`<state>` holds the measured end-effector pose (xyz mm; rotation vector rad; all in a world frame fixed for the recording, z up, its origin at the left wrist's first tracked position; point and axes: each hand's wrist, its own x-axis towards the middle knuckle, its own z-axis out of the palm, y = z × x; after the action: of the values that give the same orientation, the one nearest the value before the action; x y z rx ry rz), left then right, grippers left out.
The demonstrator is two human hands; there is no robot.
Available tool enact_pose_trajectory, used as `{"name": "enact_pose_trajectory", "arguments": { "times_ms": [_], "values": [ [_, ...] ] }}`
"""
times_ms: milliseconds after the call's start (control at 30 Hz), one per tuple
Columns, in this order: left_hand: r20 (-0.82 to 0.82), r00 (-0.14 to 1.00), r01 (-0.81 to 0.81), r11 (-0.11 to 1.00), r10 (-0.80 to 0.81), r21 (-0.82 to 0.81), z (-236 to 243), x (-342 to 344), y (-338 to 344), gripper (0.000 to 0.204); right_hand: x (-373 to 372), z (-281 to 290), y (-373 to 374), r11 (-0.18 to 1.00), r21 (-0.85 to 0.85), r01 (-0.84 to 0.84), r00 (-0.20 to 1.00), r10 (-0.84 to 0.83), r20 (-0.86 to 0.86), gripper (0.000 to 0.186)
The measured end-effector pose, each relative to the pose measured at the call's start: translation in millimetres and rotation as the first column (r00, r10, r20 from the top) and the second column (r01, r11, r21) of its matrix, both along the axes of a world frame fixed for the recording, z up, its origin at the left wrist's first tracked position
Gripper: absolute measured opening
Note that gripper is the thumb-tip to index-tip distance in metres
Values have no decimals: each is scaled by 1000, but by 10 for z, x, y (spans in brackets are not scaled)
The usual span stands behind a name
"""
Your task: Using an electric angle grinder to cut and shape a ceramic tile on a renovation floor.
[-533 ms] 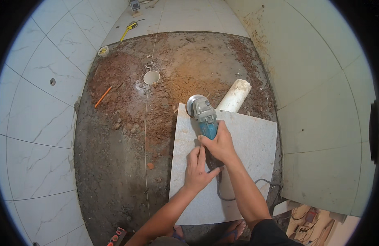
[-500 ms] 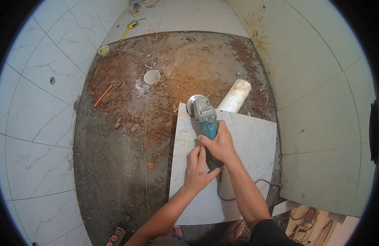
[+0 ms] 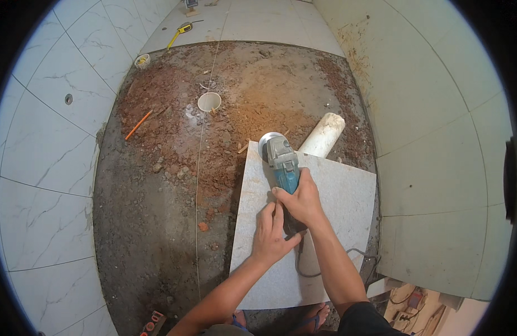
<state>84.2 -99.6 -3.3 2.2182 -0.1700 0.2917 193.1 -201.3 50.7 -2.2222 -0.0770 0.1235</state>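
A blue and grey angle grinder (image 3: 287, 178) lies lengthwise over a pale grey tile slab (image 3: 342, 196), its round disc (image 3: 268, 147) at the slab's far left edge. My right hand (image 3: 305, 204) is wrapped round the grinder's body from the right. At the tool's dark rear end, my left hand (image 3: 271, 238) grips between fingers on its left side and the thumb behind. The slab lies pale side up, partly over a dirty white pipe (image 3: 324, 134) that sticks out beyond its far edge. Whether the disc touches the slab is hard to see.
A round pipe opening (image 3: 209, 102) sits in the rough soil floor. An orange pencil-like stick (image 3: 138, 125) lies to its left. A taut string (image 3: 198, 224) runs lengthwise. Farther off is a yellow tape measure (image 3: 183, 29). The grinder's cord (image 3: 309, 275) loops right. Tiled walls flank both sides.
The whole view has shifted slightly. Both hands and the grinder keep nearly the same place on the slab.
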Motion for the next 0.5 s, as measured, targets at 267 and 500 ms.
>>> {"name": "enact_pose_trajectory", "arguments": {
  "times_ms": [267, 500],
  "values": [
    [25, 1000, -3, 1000, 4, -24, -9, -10, -2, 100, -4, -48, -34, 1000, -19, -10, 1000, 10, -15, 59],
    [23, 1000, 11, 1000, -11, 0, -49, -11, -5, 106, 5, -74, -59, 998, -61, -26, 999, 29, 36, 62]
  ]
}}
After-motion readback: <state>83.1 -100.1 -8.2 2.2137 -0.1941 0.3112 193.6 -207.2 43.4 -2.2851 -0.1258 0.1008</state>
